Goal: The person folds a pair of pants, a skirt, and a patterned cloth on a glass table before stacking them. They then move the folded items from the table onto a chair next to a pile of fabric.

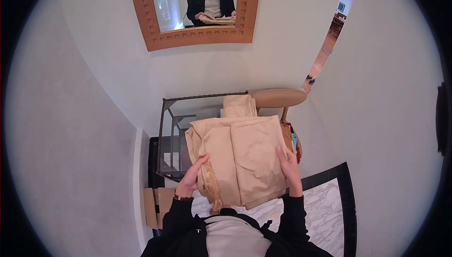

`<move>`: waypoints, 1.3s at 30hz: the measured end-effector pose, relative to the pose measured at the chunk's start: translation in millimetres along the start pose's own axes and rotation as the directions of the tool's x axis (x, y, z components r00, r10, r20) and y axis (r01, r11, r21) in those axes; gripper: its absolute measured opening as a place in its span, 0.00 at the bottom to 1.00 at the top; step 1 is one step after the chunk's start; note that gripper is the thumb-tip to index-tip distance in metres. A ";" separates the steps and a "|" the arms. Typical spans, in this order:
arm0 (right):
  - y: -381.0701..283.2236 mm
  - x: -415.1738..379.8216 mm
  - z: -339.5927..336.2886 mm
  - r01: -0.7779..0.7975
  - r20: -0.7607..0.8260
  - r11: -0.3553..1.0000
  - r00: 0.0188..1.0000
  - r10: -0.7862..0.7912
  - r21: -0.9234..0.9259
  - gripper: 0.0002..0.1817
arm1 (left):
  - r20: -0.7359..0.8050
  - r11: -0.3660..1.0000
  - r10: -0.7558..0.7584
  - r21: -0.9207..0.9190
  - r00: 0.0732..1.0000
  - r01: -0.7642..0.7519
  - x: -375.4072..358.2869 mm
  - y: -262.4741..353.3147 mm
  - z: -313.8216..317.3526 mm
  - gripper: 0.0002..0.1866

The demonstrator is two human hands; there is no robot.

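Observation:
Between my two hands is a folded beige cloth (242,158), held up in front of my body. My left hand (192,178) grips its left edge, thumb on top and the other fingers hidden underneath. A shiny gold strip (212,184) runs down the cloth near that hand. On the right edge, my right hand (288,165) has its thumb on top, with fingers behind the fabric. Just beyond lies another folded beige cloth (239,105), partly covered by the held one, on or over the dark metal-framed rack.
A dark metal-framed rack (162,130) stands against the wall, beside a chair with a tan backrest (278,98). Colourful items (294,139) show behind my right hand. Cardboard (153,207) sits at lower left. A wood-framed mirror (200,39) hangs above.

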State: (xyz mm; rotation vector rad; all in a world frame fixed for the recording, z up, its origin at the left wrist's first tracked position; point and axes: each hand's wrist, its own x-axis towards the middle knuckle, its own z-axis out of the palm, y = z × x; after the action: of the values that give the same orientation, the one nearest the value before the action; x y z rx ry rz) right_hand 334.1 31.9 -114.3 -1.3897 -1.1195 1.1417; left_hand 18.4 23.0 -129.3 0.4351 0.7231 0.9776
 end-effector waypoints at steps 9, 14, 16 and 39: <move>59.8 -37.6 106.6 -0.363 0.482 0.780 0.871 0.091 0.510 0.34 | 0.161 0.698 0.242 0.656 0.957 -0.287 -6.4 -28.4 75.0 0.34; 90.3 -26.1 96.1 -0.357 0.389 0.576 0.918 0.072 0.736 0.35 | 0.341 0.917 -0.004 0.376 0.940 -0.132 -16.9 -17.5 86.4 0.32; 86.5 -29.8 90.9 -0.421 0.441 0.560 0.891 0.109 0.713 0.36 | 0.371 0.850 -0.039 0.501 0.928 -0.165 -15.0 -21.4 83.2 0.30; 59.9 -59.2 115.3 -0.561 0.538 0.596 0.808 0.241 0.575 0.37 | 0.142 0.420 0.491 0.826 0.859 -0.376 -21.9 -26.9 76.6 0.10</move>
State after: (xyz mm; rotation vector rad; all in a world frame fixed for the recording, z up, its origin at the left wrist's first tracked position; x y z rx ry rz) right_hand 216.2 -17.7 -177.9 -0.7872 -0.4676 2.0287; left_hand 81.9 -10.8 -85.6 1.5102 1.2303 1.0994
